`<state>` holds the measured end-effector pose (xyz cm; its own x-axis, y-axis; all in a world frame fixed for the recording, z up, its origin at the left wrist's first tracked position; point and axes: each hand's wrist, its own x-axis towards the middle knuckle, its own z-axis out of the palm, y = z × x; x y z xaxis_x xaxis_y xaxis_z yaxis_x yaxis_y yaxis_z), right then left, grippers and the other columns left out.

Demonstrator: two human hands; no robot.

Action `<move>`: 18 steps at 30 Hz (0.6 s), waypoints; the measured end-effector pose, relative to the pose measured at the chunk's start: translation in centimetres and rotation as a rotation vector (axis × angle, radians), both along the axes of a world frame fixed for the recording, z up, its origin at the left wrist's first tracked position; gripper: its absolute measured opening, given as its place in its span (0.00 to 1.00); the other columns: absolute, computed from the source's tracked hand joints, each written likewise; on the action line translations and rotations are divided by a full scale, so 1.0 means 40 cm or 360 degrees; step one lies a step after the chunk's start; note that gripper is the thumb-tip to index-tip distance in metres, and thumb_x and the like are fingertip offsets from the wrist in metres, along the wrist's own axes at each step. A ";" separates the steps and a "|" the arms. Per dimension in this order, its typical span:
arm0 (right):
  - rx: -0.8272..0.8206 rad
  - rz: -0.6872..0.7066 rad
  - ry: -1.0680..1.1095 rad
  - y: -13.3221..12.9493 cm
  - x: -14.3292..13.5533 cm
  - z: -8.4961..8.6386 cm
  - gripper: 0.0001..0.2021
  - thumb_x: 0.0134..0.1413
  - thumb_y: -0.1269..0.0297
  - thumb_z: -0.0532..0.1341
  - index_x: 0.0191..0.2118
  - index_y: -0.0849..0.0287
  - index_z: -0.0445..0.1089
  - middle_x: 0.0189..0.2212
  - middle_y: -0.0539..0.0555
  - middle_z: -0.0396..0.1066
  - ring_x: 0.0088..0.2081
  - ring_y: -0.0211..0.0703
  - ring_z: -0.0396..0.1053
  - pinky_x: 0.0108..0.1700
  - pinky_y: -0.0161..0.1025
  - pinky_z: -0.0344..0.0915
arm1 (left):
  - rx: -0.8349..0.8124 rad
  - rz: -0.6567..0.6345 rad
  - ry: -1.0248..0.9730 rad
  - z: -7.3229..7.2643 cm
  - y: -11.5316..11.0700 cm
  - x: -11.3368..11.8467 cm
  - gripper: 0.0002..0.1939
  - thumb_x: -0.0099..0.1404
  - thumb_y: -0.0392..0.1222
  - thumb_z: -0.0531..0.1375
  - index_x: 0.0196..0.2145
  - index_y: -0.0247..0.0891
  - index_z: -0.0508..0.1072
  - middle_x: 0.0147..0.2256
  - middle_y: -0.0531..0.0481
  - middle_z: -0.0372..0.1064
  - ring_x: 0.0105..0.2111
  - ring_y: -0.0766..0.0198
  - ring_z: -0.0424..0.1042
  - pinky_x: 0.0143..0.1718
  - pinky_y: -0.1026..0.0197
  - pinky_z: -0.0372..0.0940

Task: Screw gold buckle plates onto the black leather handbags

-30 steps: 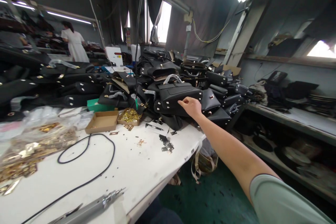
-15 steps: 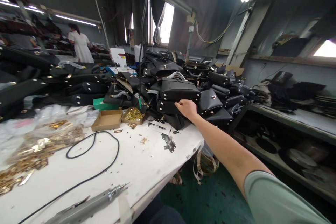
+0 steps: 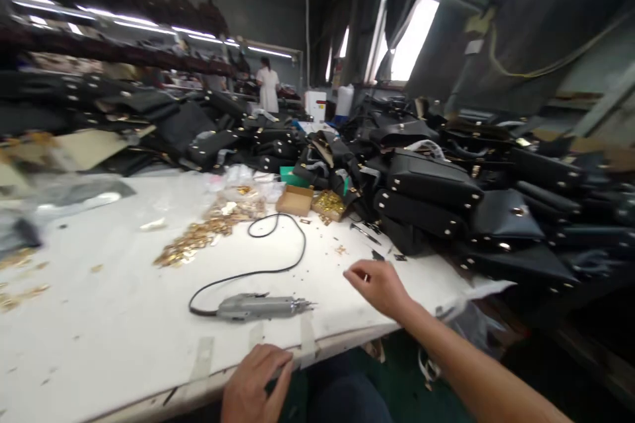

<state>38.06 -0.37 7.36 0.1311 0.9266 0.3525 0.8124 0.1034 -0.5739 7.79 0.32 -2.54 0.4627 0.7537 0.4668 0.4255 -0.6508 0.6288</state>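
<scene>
My right hand is over the right part of the white table, its thumb and fingers curled together. What it pinches, if anything, is too small to make out. My left hand is at the table's front edge, fingers bent and thumb apart, with nothing visible in it. Between and beyond the hands lies a grey electric screwdriver, its bit pointing right and its black cord looping away. Dark metal plates show just behind my right hand, partly hidden by it.
Black handbags are piled along the back and right. A brown cardboard box stands beside a box of gold fittings. Gold metal pieces spill from plastic bags. A person in white stands far back.
My right hand has left the handbag pile and come back over the table. My left hand has come into view at the front edge. The view has turned left.
</scene>
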 end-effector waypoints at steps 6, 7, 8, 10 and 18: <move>0.0123 0.0241 0.0104 0.000 -0.246 -0.153 0.10 0.57 0.58 0.64 0.44 0.48 0.78 0.42 0.57 0.78 0.45 0.54 0.74 0.47 0.49 0.70 | -0.0221 0.0102 -0.0005 0.038 -0.034 -0.047 0.11 0.70 0.43 0.57 0.35 0.44 0.78 0.28 0.51 0.73 0.30 0.63 0.74 0.33 0.65 0.68; 0.0141 0.0256 0.0051 0.009 -0.269 -0.164 0.14 0.54 0.58 0.66 0.47 0.48 0.77 0.47 0.58 0.76 0.50 0.57 0.73 0.51 0.52 0.69 | -0.0250 0.0143 -0.0022 0.042 -0.036 -0.068 0.10 0.70 0.44 0.57 0.35 0.45 0.79 0.28 0.52 0.73 0.29 0.64 0.74 0.33 0.65 0.67; 0.0135 0.0278 -0.0006 0.020 -0.286 -0.174 0.18 0.52 0.58 0.68 0.50 0.48 0.76 0.50 0.59 0.75 0.53 0.59 0.71 0.54 0.54 0.67 | -0.0271 0.0190 -0.0040 0.047 -0.037 -0.093 0.10 0.70 0.44 0.57 0.36 0.45 0.79 0.28 0.52 0.74 0.30 0.64 0.74 0.33 0.65 0.67; 0.0081 0.0310 -0.0110 0.040 -0.308 -0.188 0.21 0.50 0.60 0.68 0.53 0.48 0.75 0.51 0.59 0.75 0.53 0.60 0.71 0.55 0.56 0.66 | -0.0308 0.0293 -0.0067 0.058 -0.031 -0.153 0.10 0.70 0.46 0.57 0.37 0.46 0.79 0.30 0.53 0.75 0.31 0.64 0.75 0.34 0.66 0.67; 0.0129 0.0266 -0.0440 0.074 -0.214 -0.277 0.17 0.58 0.53 0.63 0.51 0.48 0.75 0.47 0.57 0.78 0.46 0.57 0.75 0.50 0.53 0.67 | -0.0453 0.0726 -0.0109 0.098 0.067 -0.416 0.12 0.69 0.50 0.57 0.37 0.45 0.79 0.34 0.53 0.77 0.37 0.61 0.76 0.41 0.63 0.69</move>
